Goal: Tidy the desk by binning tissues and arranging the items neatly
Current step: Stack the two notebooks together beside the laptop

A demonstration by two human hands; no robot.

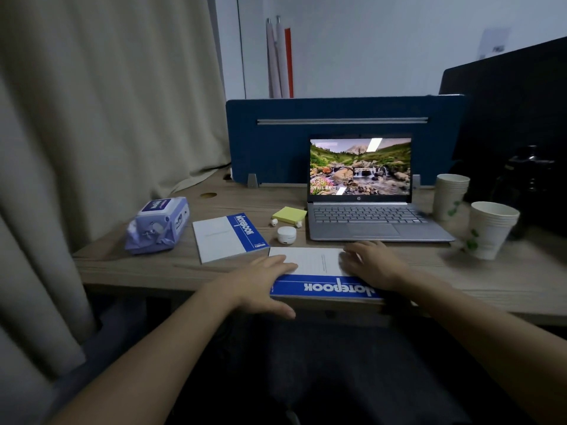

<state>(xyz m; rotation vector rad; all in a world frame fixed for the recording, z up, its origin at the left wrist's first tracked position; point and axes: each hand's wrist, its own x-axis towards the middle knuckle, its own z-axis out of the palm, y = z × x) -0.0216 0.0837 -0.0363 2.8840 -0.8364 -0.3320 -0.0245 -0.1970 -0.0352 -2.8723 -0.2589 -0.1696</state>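
Note:
A white and blue notebook (316, 265) lies at the desk's front edge, its blue title strip towards me. My left hand (264, 280) grips its left end, thumb under the desk edge side. My right hand (372, 263) rests on its right end, fingers spread on the cover. A second notebook (227, 237) lies to the left, slightly turned. Behind them are a yellow sticky-note pad (290, 214), a white earbud case (287, 234) and two loose earbuds (274, 222). A purple pack of wet wipes (159, 225) sits at the left.
An open laptop (365, 210) stands behind the notebook, against a blue divider panel (276, 148). Two stacks of paper cups (449, 196) (489, 230) stand at the right beside dark equipment. A curtain (92, 118) hangs along the left side of the wooden desk (138, 265).

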